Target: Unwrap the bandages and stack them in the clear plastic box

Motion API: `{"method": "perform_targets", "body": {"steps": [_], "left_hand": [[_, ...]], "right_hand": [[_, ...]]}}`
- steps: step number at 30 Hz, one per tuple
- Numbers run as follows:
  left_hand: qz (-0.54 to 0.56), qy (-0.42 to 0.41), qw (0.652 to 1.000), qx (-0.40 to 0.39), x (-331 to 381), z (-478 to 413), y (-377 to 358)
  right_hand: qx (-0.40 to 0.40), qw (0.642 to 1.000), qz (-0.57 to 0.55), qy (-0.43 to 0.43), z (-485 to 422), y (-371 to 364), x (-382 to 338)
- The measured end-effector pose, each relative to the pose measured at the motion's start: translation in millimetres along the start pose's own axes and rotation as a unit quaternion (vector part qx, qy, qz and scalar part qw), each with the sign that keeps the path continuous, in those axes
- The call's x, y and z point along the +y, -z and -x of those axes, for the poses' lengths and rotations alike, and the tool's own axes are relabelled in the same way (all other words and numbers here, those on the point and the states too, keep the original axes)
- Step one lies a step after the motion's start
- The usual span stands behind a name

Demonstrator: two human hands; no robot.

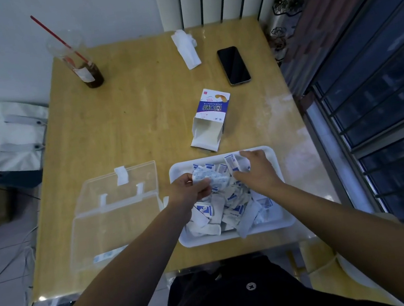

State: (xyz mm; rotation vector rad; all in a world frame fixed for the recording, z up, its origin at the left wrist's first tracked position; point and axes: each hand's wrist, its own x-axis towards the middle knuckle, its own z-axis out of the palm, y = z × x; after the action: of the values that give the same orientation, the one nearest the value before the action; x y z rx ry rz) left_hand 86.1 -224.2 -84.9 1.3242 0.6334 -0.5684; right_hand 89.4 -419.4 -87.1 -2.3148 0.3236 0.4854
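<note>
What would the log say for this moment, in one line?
left hand: holds bandage bundle | right hand: pinches wrapped bandage | over white tray | clear plastic box: open

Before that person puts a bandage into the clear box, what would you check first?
1. Clear plastic box stands open: ok.
2. Left hand grips a bunch of bandage packets: ok.
3. Right hand has a firm pinch on a packet: cannot tell.
4. Held bandages are already out of their wrappers: cannot tell.
5. White tray sits fully on the table: ok.
6. Box lies beside the tray, on the left hand's side: ok.
</note>
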Motion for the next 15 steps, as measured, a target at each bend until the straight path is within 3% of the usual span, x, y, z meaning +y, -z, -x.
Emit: {"method": "perform_targets", "body": {"steps": [3, 5, 7, 8, 11, 15], "left_hand": [[0.008, -0.002, 1.0, -0.012, -1, -1, -2], [-0.018, -0.008, 1.0, -0.02, -1, 1, -4], [-0.141, -0.059, 0.988, -0.006, -2, 2, -3], [-0.23, -0.106, 0.967, 0.005, -3, 2, -2], [-0.456, -0.238, 0.858, 0.004, -8, 0, 3], [-0.589, -0.233, 0.774, -0.023, -22, 1, 5]], "right_hand": [[-0.058, 0.992, -0.078, 0.076, 9, 0, -11], [-0.103, 0.987, -0.011, 0.121, 11, -3, -14], [-0.09, 0.984, 0.059, 0.145, 11, -5, -15], [-0.079, 0.982, 0.09, 0.147, 10, -7, -15], [-0.047, 0.963, 0.2, 0.175, 12, -15, -17], [-0.079, 0.945, 0.258, 0.186, 17, -28, -10]]}}
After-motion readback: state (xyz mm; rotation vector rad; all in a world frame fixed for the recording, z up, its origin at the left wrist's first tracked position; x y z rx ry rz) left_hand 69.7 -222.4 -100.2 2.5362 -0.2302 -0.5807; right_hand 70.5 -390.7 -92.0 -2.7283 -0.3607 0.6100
